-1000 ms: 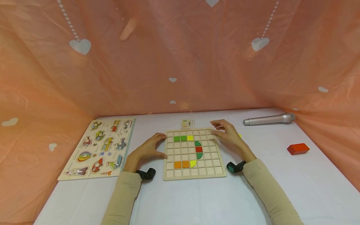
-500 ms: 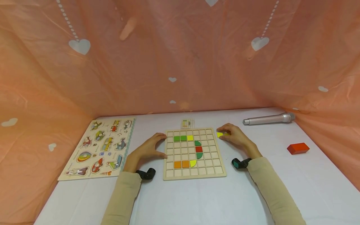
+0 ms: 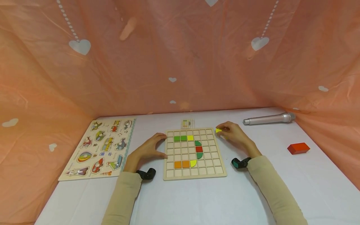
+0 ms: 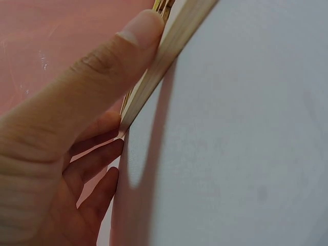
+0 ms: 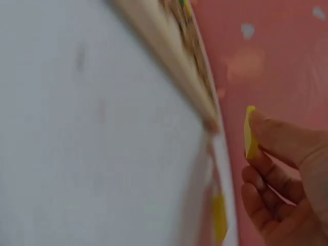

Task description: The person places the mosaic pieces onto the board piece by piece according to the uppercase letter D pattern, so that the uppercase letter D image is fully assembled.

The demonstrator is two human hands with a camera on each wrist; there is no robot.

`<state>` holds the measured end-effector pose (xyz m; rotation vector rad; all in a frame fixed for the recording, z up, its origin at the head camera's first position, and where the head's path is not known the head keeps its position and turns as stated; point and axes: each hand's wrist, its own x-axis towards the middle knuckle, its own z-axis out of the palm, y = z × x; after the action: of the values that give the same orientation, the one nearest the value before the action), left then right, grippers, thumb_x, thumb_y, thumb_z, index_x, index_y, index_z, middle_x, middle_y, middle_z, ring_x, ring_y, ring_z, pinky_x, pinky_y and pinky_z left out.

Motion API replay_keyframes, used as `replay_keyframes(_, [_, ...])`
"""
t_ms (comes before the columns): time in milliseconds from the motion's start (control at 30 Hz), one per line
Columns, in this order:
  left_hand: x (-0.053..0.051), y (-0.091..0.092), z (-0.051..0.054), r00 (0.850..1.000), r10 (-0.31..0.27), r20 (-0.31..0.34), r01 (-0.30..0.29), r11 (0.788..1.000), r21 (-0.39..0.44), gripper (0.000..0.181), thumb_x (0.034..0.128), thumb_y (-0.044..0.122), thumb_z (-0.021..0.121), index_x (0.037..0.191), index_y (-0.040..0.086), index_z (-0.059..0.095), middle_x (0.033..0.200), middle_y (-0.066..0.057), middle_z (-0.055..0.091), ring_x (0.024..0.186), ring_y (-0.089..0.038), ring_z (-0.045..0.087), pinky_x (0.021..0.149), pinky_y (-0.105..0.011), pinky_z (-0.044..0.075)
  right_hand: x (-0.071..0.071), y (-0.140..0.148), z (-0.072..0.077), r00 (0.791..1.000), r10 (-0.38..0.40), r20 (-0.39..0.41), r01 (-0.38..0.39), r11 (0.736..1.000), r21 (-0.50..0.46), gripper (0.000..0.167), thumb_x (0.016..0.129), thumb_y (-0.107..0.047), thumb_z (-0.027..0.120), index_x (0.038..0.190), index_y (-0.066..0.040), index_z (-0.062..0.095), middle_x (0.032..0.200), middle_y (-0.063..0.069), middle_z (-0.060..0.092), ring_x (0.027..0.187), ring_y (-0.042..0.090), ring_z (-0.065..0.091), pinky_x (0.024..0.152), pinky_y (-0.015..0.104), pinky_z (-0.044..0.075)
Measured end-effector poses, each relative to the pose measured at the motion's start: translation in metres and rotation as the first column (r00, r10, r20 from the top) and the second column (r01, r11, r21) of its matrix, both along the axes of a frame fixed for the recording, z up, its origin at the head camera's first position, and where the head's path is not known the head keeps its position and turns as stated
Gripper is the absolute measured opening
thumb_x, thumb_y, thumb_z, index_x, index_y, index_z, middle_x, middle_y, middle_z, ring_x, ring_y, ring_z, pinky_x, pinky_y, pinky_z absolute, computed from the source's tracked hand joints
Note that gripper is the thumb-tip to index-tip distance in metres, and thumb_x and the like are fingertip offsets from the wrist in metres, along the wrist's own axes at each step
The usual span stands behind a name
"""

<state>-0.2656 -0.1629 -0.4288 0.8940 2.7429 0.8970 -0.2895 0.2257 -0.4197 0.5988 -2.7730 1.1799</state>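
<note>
A square wooden grid board (image 3: 205,171) lies flat on the table, with green, yellow, red and orange tiles set in some cells. At its left edge, my left hand (image 3: 147,148) rests with thumb and fingers spread apart; the left wrist view shows the thumb (image 4: 97,72) touching the board's rim. Beyond the board's upper right corner, my right hand (image 3: 234,136) pinches a small yellow tile (image 5: 250,133) between thumb and fingers, held above the table. The tile's full outline is partly covered by the fingers. Under that hand, another yellow piece (image 5: 219,218) lies on the table.
A small pattern card (image 3: 187,123) lies just behind the board. On the left is a vehicle picture puzzle (image 3: 98,150). A silver microphone (image 3: 268,119) and a red block (image 3: 298,148) lie to the right. A pink curtain (image 3: 180,62) hangs behind the table.
My right hand moved right from the board's upper right corner to the yellow pieces, then lifted one slightly. My left hand and the tiles on the board stayed put.
</note>
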Motion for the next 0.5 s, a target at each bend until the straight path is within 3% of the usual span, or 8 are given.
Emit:
replay_keyframes(133, [0.0, 0.0, 0.0, 1.0, 0.001, -0.004, -0.001, 1.0, 0.0, 0.088, 0.0659, 0.032, 0.084, 0.135, -0.004, 0.043, 0.138, -0.018, 0.041, 0.131, -0.034, 0.035, 0.112, -0.045, 0.027, 0.006, -0.02, 0.011, 0.995, 0.031, -0.096, -0.034, 0.999, -0.031, 0.028, 0.083, -0.016, 0.07, 0.104, 0.001, 0.067, 0.095, 0.013, 0.063, 0.086, 0.024, 0.057, 0.077, 0.035, 0.051])
replay_keyframes(200, [0.0, 0.0, 0.0, 1.0, 0.003, -0.004, -0.003, 1.0, -0.002, 0.088, 0.0659, 0.032, 0.084, 0.135, -0.004, 0.043, 0.138, -0.018, 0.04, 0.131, -0.034, 0.035, 0.112, -0.045, 0.027, 0.009, -0.032, 0.016, 0.993, 0.046, -0.104, -0.05, 0.998, -0.029, 0.026, 0.083, -0.014, 0.07, 0.103, 0.002, 0.067, 0.094, 0.013, 0.063, 0.085, 0.023, 0.057, 0.076, 0.035, 0.051])
replay_keyframes(333, [0.0, 0.0, 0.0, 1.0, 0.005, -0.002, -0.005, 1.0, -0.005, 0.088, 0.0657, 0.033, 0.084, 0.135, -0.003, 0.043, 0.139, -0.018, 0.04, 0.131, -0.033, 0.035, 0.112, -0.045, 0.027, 0.015, -0.059, 0.023, 0.995, 0.091, -0.048, -0.091, 0.996, -0.014, 0.025, 0.083, -0.01, 0.069, 0.106, 0.001, 0.067, 0.101, 0.014, 0.062, 0.091, 0.026, 0.056, 0.08, 0.04, 0.051])
replay_keyframes(500, [-0.001, -0.001, -0.001, 1.0, -0.005, -0.017, 0.005, 1.0, -0.001, 0.088, 0.0656, 0.032, 0.084, 0.135, -0.004, 0.043, 0.139, -0.019, 0.04, 0.132, -0.033, 0.034, 0.112, -0.045, 0.026, 0.023, -0.089, 0.026, 0.986, 0.165, -0.016, -0.165, 0.986, -0.014, 0.025, 0.085, -0.012, 0.068, 0.108, -0.001, 0.067, 0.105, 0.012, 0.061, 0.094, 0.026, 0.056, 0.082, 0.038, 0.051])
